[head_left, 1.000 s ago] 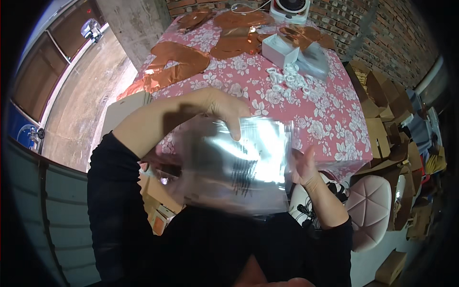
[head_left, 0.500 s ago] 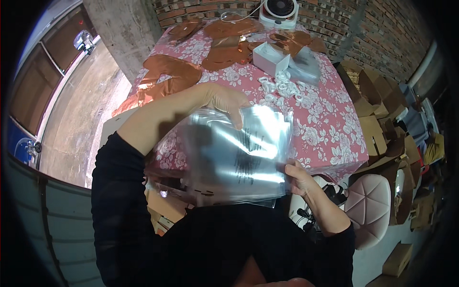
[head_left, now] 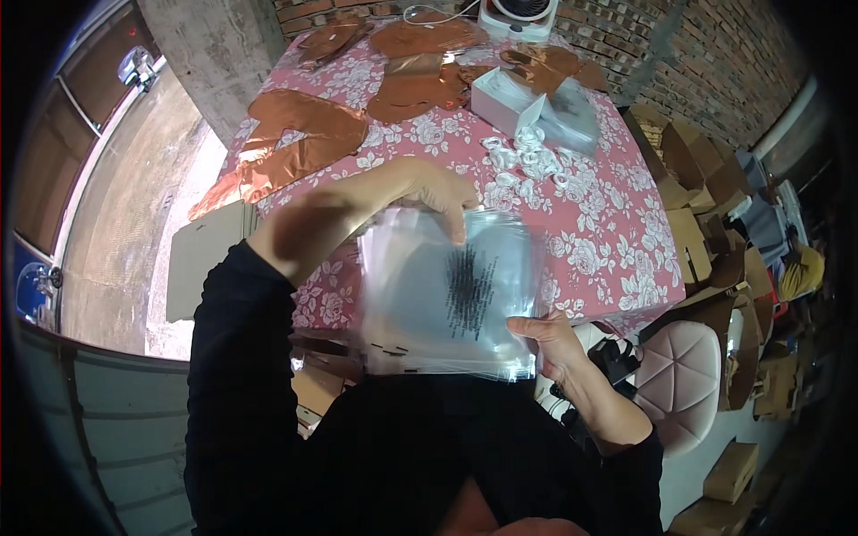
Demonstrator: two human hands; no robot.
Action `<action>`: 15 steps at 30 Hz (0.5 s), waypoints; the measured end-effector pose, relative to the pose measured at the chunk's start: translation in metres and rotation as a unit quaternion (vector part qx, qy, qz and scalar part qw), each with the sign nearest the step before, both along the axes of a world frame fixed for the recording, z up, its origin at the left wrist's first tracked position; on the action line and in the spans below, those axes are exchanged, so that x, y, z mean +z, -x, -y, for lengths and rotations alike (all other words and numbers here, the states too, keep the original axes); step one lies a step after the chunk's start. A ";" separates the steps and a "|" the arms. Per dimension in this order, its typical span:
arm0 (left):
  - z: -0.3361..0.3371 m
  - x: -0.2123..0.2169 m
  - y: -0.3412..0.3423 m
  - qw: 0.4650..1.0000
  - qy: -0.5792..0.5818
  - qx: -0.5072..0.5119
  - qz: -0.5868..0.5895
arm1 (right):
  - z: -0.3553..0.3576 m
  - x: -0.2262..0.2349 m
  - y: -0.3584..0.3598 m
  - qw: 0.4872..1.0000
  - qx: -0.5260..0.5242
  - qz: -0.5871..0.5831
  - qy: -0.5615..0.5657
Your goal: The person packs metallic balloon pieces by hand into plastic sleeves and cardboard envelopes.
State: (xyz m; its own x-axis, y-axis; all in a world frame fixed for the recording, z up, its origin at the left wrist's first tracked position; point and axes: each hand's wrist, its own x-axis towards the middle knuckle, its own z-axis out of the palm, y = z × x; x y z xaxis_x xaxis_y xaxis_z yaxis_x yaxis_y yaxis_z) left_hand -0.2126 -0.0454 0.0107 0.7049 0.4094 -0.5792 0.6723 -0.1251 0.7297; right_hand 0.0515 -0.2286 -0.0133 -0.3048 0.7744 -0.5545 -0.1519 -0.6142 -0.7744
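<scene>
A stack of transparent plastic bags (head_left: 402,286) with dark print is held up in front of my chest, at the near edge of the table. My left hand (head_left: 444,198) reaches over the stack's far edge, its thumb on the near face and its other fingers hidden behind. My right hand (head_left: 547,338) grips the lower right edge, thumb on top. The sheets fan out slightly along the right side and the bottom. Beyond the stack lie several coiled white ribbon-like bundles (head_left: 529,158), an open white box (head_left: 509,103) and more transparent bags (head_left: 572,125).
A pink floral cloth covers the table (head_left: 617,237). Flat copper-coloured foil shapes (head_left: 313,134) lie on its left and far parts. A white fan (head_left: 517,22) stands at the back. Cardboard boxes (head_left: 693,246) and a padded chair (head_left: 679,380) are at the right, a cardboard piece (head_left: 207,259) at the left.
The stack tilts differently, so its glare has faded and the print shows more plainly. My right thumb has moved inward onto the bags. The view has shifted slightly.
</scene>
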 end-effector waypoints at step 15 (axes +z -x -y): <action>0.313 -0.001 0.103 0.823 -0.072 0.563 0.036 | 0.032 -0.042 -0.030 0.995 -0.014 -0.095 -0.004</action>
